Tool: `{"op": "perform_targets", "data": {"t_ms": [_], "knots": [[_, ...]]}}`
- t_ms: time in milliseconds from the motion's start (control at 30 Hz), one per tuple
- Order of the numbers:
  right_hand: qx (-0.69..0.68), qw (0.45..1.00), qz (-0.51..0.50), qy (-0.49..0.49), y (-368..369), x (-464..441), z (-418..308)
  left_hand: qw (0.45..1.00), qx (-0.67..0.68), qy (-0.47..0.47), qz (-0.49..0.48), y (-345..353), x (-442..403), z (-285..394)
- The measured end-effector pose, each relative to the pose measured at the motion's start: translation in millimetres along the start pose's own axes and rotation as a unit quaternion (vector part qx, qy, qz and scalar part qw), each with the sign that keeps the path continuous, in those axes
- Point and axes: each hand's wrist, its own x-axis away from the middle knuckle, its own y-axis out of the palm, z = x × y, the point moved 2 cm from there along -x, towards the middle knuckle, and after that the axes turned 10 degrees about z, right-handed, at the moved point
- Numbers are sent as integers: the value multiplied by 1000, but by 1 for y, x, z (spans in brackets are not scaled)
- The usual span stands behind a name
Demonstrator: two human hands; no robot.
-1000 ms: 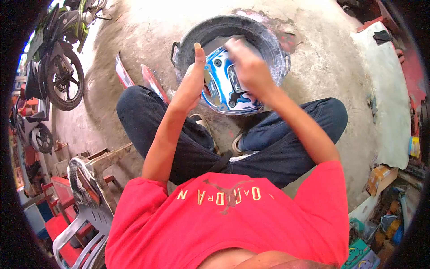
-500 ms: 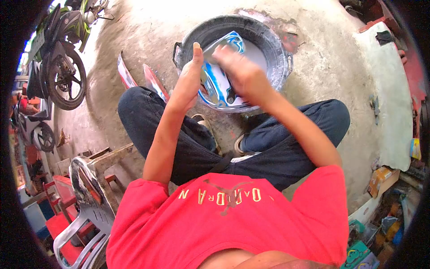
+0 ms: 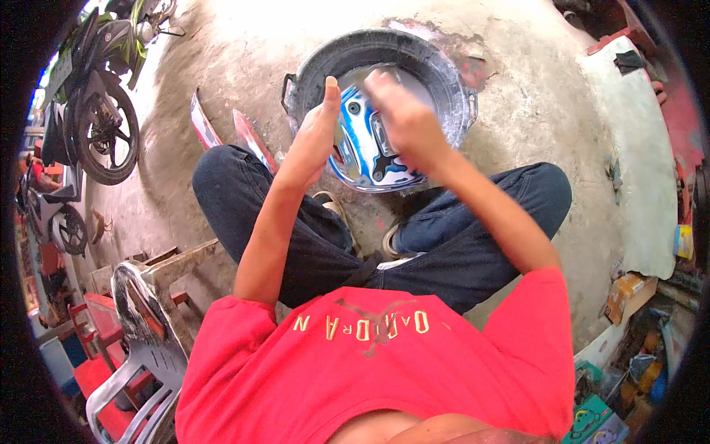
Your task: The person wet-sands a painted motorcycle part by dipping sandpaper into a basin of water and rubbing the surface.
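Observation:
A blue and white plastic body panel (image 3: 358,140), glossy and with dark fittings, leans in a round black tub (image 3: 316,65) of cloudy water. Its near end rests at the tub's front rim. My left hand (image 3: 316,140) grips the panel's left edge, thumb pointing up and the other fingers hidden behind it. Over the panel's right side is my right hand (image 3: 408,122), blurred by motion. Its fingers look pressed together and bent, and whatever lies under them is hidden.
Two slim red and white panels (image 3: 254,139) lie on the concrete floor (image 3: 518,111) left of the tub. A motorcycle (image 3: 107,118) stands at the far left. A grey plastic chair (image 3: 148,362) is behind on the left. On the right are a pale slab (image 3: 636,163) and a cardboard box (image 3: 629,294).
The panel has turned and tipped in the tub, so more of its blue and white face and dark fittings show. My right hand has moved slightly while staying over it. My left hand keeps its grip.

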Motion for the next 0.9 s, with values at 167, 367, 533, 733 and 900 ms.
{"op": "perform_targets", "data": {"t_ms": [167,367,533,733,900], "knots": [[-37,999,1,-36,-1,-3,-2,999,21,24,10,-3,1,-3],[-45,999,3,2,1,4,-25,997,58,-2,48,10,7,10],[-63,996,4,58,7,2,-14,997,79,-24,-9,-9,-7,-7],[-73,995,-23,-57,6,17,-51,972,183,43,140,-11,-11,-6],[-42,999,5,32,15,10,-8,958,223,62,169,-21,-22,-17]]}}
